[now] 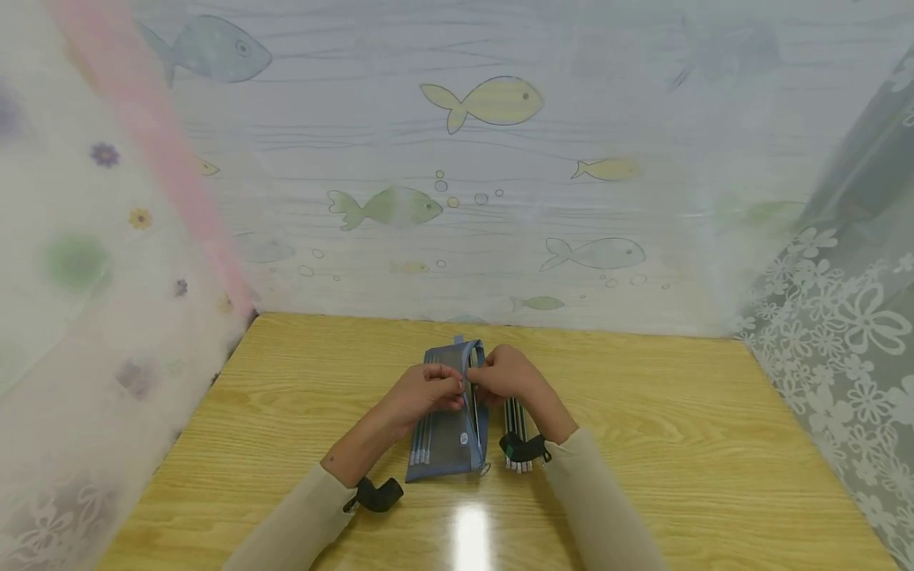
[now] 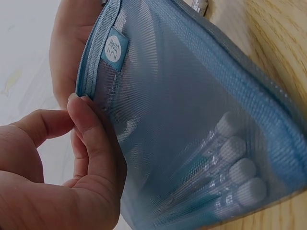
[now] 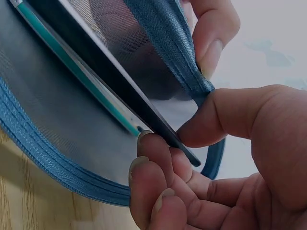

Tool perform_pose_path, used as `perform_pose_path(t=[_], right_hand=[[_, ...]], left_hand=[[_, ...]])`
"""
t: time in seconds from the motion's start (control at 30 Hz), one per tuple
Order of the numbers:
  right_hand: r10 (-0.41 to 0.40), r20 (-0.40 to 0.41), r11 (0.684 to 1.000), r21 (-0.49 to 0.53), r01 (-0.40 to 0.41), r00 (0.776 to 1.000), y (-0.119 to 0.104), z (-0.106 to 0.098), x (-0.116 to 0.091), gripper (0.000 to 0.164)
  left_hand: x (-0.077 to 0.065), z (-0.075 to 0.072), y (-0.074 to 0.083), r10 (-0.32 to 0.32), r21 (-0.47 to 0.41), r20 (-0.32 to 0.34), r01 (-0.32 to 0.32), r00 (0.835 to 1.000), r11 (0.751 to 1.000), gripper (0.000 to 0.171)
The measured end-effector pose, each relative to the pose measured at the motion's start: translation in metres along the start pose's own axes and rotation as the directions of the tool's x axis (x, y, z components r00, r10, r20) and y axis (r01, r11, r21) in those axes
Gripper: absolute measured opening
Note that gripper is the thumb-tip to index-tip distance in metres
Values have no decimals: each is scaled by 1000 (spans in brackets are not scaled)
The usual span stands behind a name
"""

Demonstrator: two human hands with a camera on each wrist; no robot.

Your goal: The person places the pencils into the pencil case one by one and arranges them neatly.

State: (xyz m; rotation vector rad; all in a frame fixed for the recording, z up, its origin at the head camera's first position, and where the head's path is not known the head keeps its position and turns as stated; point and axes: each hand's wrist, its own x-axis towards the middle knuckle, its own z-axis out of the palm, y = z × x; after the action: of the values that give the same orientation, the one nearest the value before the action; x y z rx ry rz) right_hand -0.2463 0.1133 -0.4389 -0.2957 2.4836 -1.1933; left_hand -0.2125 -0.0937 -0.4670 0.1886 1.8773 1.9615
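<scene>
L hand (image 1: 424, 392): thumb + fingers pinching the zip rim (image 3: 158, 33), prob. to spread the mouth.
R hand (image 1: 508, 373): thumb opp. fingers, pinching a dark stick (image 3: 127, 96) (prob. a pencil) near its end; thumb also at the rim.
Pouch (image 1: 446, 428): on table (image 1: 678, 412), in front of me, betw. my forearms; blue mesh, mouth gaping to my R.
Pouch contents: approx. 4 pencils (image 2: 234, 149) w/ white ends, ends toward me; teal pencil (image 3: 74, 65) beside the dark stick, poss. one of the 4.
Loose pencils (image 1: 516, 416): bundle on table, just R of pouch, partly hidden by my R wrist; exact qty. unclear.
Step in hand: my judgement, seating the dark stick; most of its visible length lies within the mouth.
Next move: calls for a firm L pinch on the rim; R fingers to guide the stick in lengthwise, tip clear of zip + mesh, then release.
</scene>
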Motion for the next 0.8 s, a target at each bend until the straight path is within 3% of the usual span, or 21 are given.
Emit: perform_pose_path(t=[0.53,0.8], right_hand=[[20,-20,1000,23,-20,1000,-1,3,1,37],[28,-10,999,-15,-28,1000,-1,4,2,39]], left_hand=[[-1,0,2,-8,7,-10,8,1000,1000,24],[1,-3,2,-2,4,-2,2,1000,1000,21]])
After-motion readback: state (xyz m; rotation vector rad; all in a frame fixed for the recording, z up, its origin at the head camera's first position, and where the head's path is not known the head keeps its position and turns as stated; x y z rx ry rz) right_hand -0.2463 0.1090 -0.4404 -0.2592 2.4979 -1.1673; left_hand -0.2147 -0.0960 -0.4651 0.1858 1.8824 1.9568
